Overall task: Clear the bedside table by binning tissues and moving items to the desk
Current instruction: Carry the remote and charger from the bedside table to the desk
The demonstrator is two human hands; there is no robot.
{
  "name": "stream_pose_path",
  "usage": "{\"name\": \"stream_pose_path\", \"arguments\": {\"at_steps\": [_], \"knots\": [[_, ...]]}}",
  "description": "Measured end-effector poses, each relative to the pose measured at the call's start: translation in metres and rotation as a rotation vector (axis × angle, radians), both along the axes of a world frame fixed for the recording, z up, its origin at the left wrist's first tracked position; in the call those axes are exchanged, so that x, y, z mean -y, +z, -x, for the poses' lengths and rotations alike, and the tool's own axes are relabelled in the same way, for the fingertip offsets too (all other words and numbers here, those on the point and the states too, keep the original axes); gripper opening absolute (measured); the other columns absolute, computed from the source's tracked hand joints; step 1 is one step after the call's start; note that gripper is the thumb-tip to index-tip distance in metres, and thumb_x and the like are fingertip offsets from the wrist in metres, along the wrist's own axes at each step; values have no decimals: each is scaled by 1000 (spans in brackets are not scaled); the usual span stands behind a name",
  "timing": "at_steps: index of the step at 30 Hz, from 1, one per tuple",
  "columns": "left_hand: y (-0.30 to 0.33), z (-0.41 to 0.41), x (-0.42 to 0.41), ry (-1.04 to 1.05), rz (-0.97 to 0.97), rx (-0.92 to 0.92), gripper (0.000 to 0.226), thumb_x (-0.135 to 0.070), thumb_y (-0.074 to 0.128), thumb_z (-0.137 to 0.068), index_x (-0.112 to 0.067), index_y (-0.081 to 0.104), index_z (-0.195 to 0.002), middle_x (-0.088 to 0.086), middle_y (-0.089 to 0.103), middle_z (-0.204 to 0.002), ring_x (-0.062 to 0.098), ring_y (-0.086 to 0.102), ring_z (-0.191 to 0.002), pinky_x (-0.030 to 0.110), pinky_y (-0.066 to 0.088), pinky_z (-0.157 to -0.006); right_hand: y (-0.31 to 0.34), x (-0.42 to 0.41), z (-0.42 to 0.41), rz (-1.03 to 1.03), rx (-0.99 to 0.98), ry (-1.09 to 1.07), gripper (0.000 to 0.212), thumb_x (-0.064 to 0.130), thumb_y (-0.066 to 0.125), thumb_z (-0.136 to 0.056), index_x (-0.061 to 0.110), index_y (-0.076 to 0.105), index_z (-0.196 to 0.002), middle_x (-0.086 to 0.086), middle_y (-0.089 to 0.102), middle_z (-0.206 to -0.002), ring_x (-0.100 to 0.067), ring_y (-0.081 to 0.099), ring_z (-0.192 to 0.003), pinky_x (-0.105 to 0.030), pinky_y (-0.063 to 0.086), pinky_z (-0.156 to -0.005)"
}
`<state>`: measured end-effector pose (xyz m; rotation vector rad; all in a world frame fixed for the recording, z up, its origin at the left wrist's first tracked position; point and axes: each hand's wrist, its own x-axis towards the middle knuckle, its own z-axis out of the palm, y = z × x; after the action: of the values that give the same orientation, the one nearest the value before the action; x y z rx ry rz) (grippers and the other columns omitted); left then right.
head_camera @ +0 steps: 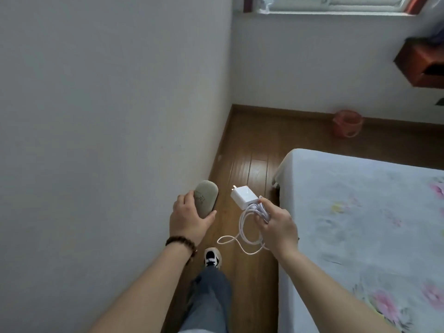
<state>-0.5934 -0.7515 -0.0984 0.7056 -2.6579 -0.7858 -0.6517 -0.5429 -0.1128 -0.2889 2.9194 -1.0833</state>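
My left hand (188, 218) grips a grey-green oval case (205, 200), held upright close to the white wall. My right hand (276, 224) is closed on a coiled white cable (245, 233) with a white plug charger (243, 195) sticking up from the fingers; a loop of the cable hangs down to the left. Both hands are held above the wooden floor in the narrow strip between the wall and the bed. A pink mesh bin (347, 123) stands on the floor by the far wall. The bedside table is not in view.
A bed (360, 212) with a pale floral sheet fills the right side. The white wall (108, 116) is close on the left. A red-brown wooden piece (420, 61) juts from the far right wall under a window. My leg and shoe (212, 257) are on the wooden floor (252, 140).
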Motion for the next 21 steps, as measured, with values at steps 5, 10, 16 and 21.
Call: {"name": "stream_pose_path", "arguments": {"at_steps": [5, 10, 16, 21], "knots": [[-15, 137, 29, -97, -14, -6, 74, -48, 75, -68, -12, 46, -126, 6, 52, -115, 23, 52, -102, 39, 52, -83, -12, 19, 121, -27, 18, -120, 42, 41, 57, -90, 35, 51, -131, 1, 69, -110, -24, 61, -92, -43, 55, -75], [-10, 281, 64, -178, -25, -3, 75, -47, 75, -69, -11, 45, -128, 7, 53, -119, 23, 51, -107, 39, 51, -86, 4, 42, 252, -28, 37, -222, 43, 44, 55, -90, 36, 50, -132, -2, 69, -109, -23, 62, -93, -42, 55, -76], [10, 431, 74, -283, -12, -40, 74, -48, 75, -68, -14, 46, -126, 4, 54, -114, 21, 53, -99, 35, 53, -81, 31, 54, 379, 30, 4, -356, 43, 43, 58, -88, 31, 54, -129, -5, 69, -109, -27, 64, -93, -43, 55, -77], [14, 535, 63, -383, -31, -31, 74, -48, 74, -69, -16, 44, -128, 1, 51, -116, 19, 51, -102, 39, 54, -83, 32, 45, 465, 61, 6, -446, 45, 40, 61, -87, 30, 53, -130, -5, 68, -113, -26, 64, -96, -47, 56, -79]]}}
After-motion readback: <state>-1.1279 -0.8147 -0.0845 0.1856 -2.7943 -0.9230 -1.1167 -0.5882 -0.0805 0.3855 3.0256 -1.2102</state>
